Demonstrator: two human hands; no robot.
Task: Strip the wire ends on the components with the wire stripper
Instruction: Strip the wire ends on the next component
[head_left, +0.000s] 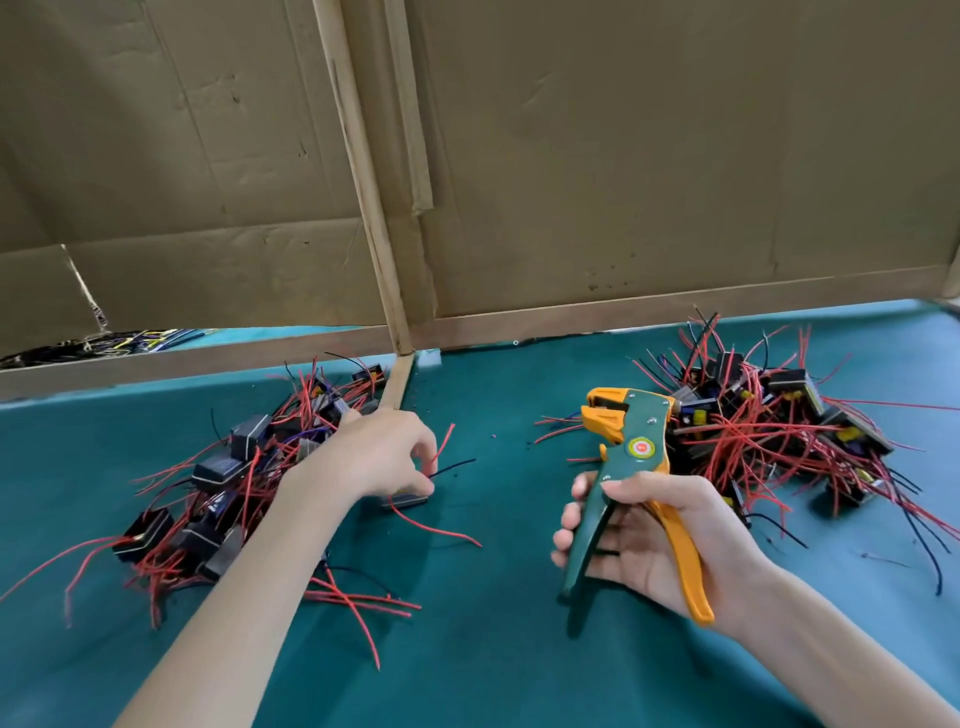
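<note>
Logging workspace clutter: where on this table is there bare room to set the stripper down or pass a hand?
Bare teal table mat runs between the left hand, gripping a black component, and the green-and-orange wire stripper in the right hand; also near, between the forearms. Crowded: the left pile and right pile of red-wired components.

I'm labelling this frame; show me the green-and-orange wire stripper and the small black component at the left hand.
green-and-orange wire stripper (640, 447): head view, round label.
small black component (408, 501): head view, exposed front edge.
</note>
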